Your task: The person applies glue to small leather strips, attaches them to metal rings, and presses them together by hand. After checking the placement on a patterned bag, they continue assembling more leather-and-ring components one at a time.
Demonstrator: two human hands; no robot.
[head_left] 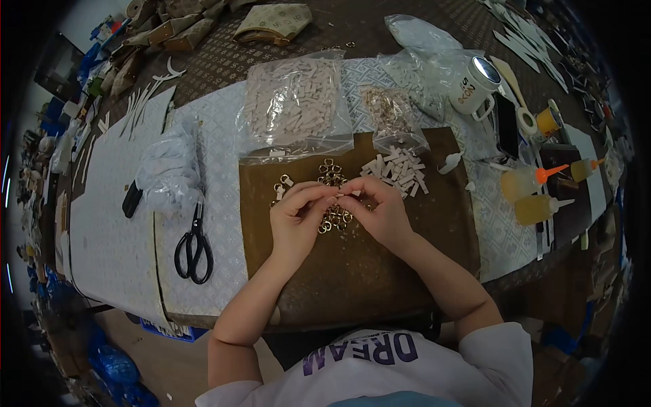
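Both — left hand, right hand — fingers pinched narrow on tiny piece above gold-coloured rings.

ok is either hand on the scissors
No, the left hand and right hand meet above the brown mat, apart from the scissors.

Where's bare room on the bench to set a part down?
Free: brown mat between left forearm and right forearm; pale cloth left of the black scissors. Crowded: around left hand and right hand, with gold rings and pale pieces; right side, with mug, phone, yellow bottles.
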